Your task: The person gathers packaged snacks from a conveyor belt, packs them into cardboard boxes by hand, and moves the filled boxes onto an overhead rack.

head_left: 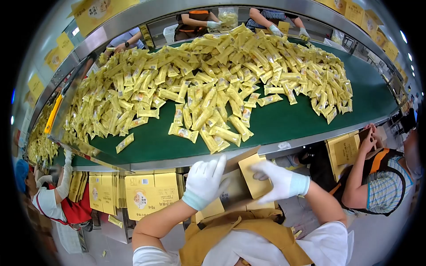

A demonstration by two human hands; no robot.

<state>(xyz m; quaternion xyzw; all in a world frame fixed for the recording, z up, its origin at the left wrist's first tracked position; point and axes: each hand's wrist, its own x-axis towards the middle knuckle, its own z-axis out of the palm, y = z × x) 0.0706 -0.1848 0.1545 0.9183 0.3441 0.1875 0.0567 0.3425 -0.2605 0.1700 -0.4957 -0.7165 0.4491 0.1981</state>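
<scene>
Carton: an open yellow carton (246, 181) is held just beside the near edge of the green conveyor belt (284, 126).
Right hand (280, 181): one carton panel is grasped by gloved fingers.
Left hand (204, 182): gloved fingers are extended beside the carton; whether it is gripped cannot be told.
Belt load: yellow sealed packets (208, 106) are heaped.

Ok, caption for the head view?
Gloved left hand and right hand at an open carton beside a green conveyor belt heaped with yellow packets.
</scene>
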